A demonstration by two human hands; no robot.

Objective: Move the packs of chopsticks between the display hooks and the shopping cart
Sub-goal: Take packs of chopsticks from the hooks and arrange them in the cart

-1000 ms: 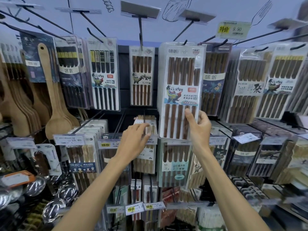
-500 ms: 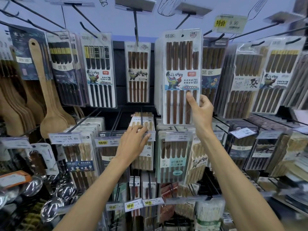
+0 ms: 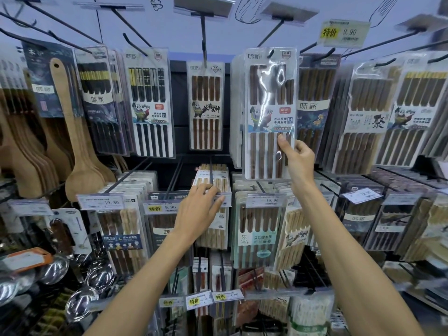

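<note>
At the lower right edge of the pack of dark chopsticks (image 3: 269,112), the thumb of the right hand (image 3: 299,163) presses on the clear front. The other fingers are curled behind, so this hand pinches the pack and carries it. The pack stands upright in front of the same kind of packs in the upper row. The hanging hole at its top is now at the black tip of the hook (image 3: 271,53). I cannot tell for sure if the tip has already passed through the hole.

The left hand (image 3: 201,212) holds nothing. Its fingers are almost straight and rest on the pack of pale chopsticks (image 3: 213,183) and the price label (image 3: 224,198) of the lower row.

What has just changed: the right hand has lifted the pack up to the hook. I judge that this pack is going back to the display and not to the shopping cart, which is not in view. The hanging step looks nearly done. The pack must yet slide back along the hook before the fingers can let go.

Compared with one second ago, the pack is clearly higher: then its top was below the hook and it covered part of the lower row. The grip is at the same corner. The left hand has stayed in almost the same place. A bright reflection now crosses the film.
</note>
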